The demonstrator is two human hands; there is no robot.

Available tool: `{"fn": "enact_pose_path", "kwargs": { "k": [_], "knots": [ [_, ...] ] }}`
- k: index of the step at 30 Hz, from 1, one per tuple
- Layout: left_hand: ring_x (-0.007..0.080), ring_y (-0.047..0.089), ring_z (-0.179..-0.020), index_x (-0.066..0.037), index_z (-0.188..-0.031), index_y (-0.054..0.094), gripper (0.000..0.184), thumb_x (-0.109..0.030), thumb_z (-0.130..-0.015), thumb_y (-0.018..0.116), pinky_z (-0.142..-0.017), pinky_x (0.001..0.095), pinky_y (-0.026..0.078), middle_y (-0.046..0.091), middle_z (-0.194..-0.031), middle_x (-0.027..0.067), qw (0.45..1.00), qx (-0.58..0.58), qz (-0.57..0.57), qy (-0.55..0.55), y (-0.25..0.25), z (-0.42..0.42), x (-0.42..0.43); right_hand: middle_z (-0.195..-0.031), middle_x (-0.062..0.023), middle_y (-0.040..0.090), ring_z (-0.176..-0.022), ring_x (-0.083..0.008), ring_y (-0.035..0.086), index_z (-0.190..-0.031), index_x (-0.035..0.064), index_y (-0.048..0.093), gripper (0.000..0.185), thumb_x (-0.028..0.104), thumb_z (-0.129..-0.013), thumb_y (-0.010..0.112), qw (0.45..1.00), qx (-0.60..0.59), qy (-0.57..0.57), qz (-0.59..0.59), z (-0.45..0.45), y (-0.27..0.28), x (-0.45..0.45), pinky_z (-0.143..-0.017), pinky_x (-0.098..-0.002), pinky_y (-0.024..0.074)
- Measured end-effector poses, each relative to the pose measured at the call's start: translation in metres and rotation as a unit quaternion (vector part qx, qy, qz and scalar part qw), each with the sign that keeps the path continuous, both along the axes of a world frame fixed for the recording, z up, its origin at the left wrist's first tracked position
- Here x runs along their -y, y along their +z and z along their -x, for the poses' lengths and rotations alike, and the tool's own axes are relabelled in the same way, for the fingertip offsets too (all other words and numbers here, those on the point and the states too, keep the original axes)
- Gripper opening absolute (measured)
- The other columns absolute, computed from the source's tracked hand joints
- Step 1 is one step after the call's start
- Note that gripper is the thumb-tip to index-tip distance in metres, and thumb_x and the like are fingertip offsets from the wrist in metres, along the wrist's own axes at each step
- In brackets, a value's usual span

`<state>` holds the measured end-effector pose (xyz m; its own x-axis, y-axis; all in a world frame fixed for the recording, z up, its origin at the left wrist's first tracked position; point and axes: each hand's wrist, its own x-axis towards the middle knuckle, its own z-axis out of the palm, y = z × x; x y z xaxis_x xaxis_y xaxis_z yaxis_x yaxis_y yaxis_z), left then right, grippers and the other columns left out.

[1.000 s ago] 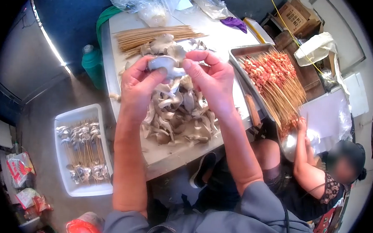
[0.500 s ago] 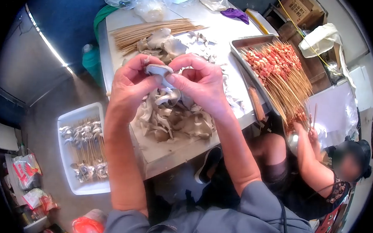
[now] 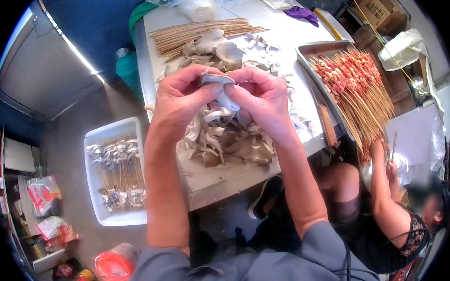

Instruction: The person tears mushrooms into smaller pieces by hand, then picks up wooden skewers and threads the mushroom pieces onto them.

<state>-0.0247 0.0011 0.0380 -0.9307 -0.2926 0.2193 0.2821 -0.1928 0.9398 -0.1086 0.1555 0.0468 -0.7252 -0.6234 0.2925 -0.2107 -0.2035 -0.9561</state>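
Pinched between both hands is a grey-white oyster mushroom (image 3: pixel 227 101), its cap uppermost. My left hand (image 3: pixel 182 100) grips it from the left with thumb and fingers. My right hand (image 3: pixel 262 99) closes on its right side, the two thumbs almost meeting. Below them on the white table lies a heap of torn oyster mushroom pieces (image 3: pixel 240 146). Larger oyster mushrooms (image 3: pixel 228 55) lie just beyond the hands, partly over a bundle of bare bamboo skewers (image 3: pixel 172 38).
A metal tray (image 3: pixel 302 52) of skewered meat (image 3: pixel 348 73) stands at right, a wooden-handled tool (image 3: pixel 327 125) beside it. Another person's hands (image 3: pixel 379 152) are at the skewer ends. Down left, a white bin (image 3: pixel 89 159) holds mushroom skewers (image 3: pixel 124 178). Plastic bags (image 3: pixel 184 1) lie at the back.
The whole view has shifted, so the scene sits further right. Both hands keep their pinch on the oyster mushroom, with the thumbs slightly closer together.
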Motion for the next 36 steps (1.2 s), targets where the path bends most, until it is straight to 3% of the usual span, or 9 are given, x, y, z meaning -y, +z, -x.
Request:
{"fn": "enact_pose_path", "kwargs": {
  "k": [5, 9, 11, 17, 25, 28, 30, 32, 36],
  "knots": [
    [0.0105, 0.063, -0.079, 0.0, -0.099, 0.068, 0.013, -0.004, -0.086, 0.068, -0.069, 0.0231, 0.052, 0.068, -0.088, 0.0039, 1.0, -0.017, 0.019, 0.007, -0.002, 0.003, -0.007, -0.07, 0.0024, 0.063, -0.062, 0.0, 0.054, -0.086, -0.0022, 0.067, 0.007, 0.004, -0.084, 0.068, 0.999, -0.024, -0.023, 0.016, 0.003, -0.013, -0.001, -0.052, -0.0163, 0.0408],
    [0.0096, 0.061, -0.077, -0.001, -0.095, 0.067, 0.008, -0.004, -0.087, 0.066, -0.071, 0.0231, 0.05, 0.067, -0.087, 0.0044, 0.998, -0.001, -0.058, 0.015, -0.005, 0.006, -0.013, -0.066, 0.0024, 0.061, -0.057, 0.0001, 0.052, -0.082, -0.0023, 0.067, 0.006, 0.003, -0.083, 0.068, 0.998, -0.028, -0.056, 0.024, -0.001, -0.009, 0.0, -0.049, -0.0167, 0.0394],
    [0.0112, 0.063, -0.079, -0.001, -0.097, 0.066, 0.01, -0.005, -0.089, 0.063, -0.07, 0.0238, 0.05, 0.068, -0.088, 0.0058, 0.992, -0.007, -0.129, 0.0, -0.007, 0.006, -0.013, -0.064, 0.0007, 0.062, -0.053, -0.001, 0.052, -0.082, -0.0026, 0.066, 0.005, 0.002, -0.083, 0.067, 0.997, 0.036, -0.068, 0.025, -0.004, -0.003, -0.002, -0.045, -0.0172, 0.0391],
    [0.018, 0.066, -0.079, 0.0, -0.103, 0.064, 0.014, -0.006, -0.091, 0.062, -0.069, 0.0292, 0.054, 0.068, -0.089, 0.0114, 0.987, -0.023, -0.161, 0.01, -0.009, 0.01, -0.014, -0.063, -0.0016, 0.062, -0.049, -0.0039, 0.054, -0.082, -0.002, 0.065, 0.004, 0.001, -0.084, 0.065, 0.991, 0.061, -0.097, 0.072, -0.002, -0.008, -0.002, -0.043, -0.0183, 0.0395],
    [0.0184, 0.067, -0.082, 0.002, -0.106, 0.064, 0.017, -0.006, -0.091, 0.063, -0.073, 0.0299, 0.056, 0.069, -0.09, 0.012, 0.992, -0.007, -0.103, 0.068, -0.014, 0.008, -0.006, -0.065, -0.0024, 0.062, -0.05, -0.0063, 0.055, -0.093, -0.0023, 0.064, 0.007, 0.0, -0.086, 0.065, 0.967, 0.104, -0.174, 0.152, 0.02, -0.02, -0.008, -0.045, -0.0193, 0.0422],
    [0.017, 0.067, -0.083, 0.002, -0.107, 0.064, 0.019, -0.005, -0.09, 0.063, -0.074, 0.0285, 0.055, 0.068, -0.092, 0.0107, 0.994, 0.007, -0.083, 0.067, -0.007, 0.007, -0.012, -0.065, -0.0019, 0.062, -0.051, -0.0063, 0.055, -0.096, -0.0034, 0.064, 0.011, 0.002, -0.087, 0.065, 0.968, 0.075, -0.206, 0.125, 0.022, -0.022, -0.011, -0.046, -0.0195, 0.0426],
    [0.0162, 0.066, -0.083, 0.002, -0.108, 0.064, 0.019, -0.005, -0.09, 0.063, -0.075, 0.0277, 0.055, 0.068, -0.093, 0.0097, 0.995, 0.011, -0.089, 0.053, -0.005, 0.007, -0.016, -0.069, -0.0028, 0.063, -0.052, -0.0055, 0.055, -0.1, -0.0055, 0.064, 0.017, 0.005, -0.087, 0.066, 0.975, 0.047, -0.211, 0.044, 0.021, -0.021, -0.015, -0.048, -0.0195, 0.0435],
    [0.0203, 0.067, -0.093, 0.002, -0.107, 0.063, 0.018, -0.001, -0.09, 0.06, -0.077, 0.0314, 0.057, 0.068, -0.096, 0.0122, 0.997, -0.001, -0.027, 0.066, -0.006, 0.007, -0.017, -0.071, -0.0029, 0.064, -0.053, -0.0049, 0.055, -0.102, -0.0056, 0.064, 0.02, 0.006, -0.087, 0.067, 0.98, 0.045, -0.187, 0.053, 0.017, -0.017, -0.014, -0.049, -0.0192, 0.0432],
    [0.0169, 0.066, -0.088, 0.002, -0.106, 0.063, 0.017, -0.001, -0.09, 0.06, -0.077, 0.0297, 0.057, 0.068, -0.096, 0.0099, 0.998, 0.004, -0.002, 0.06, -0.011, 0.006, -0.011, -0.076, -0.0019, 0.066, -0.056, -0.0031, 0.055, -0.106, -0.0046, 0.065, 0.024, 0.009, -0.086, 0.069, 0.995, 0.007, -0.099, 0.012, 0.009, -0.01, -0.017, -0.05, -0.0186, 0.0423]
  ]
}}
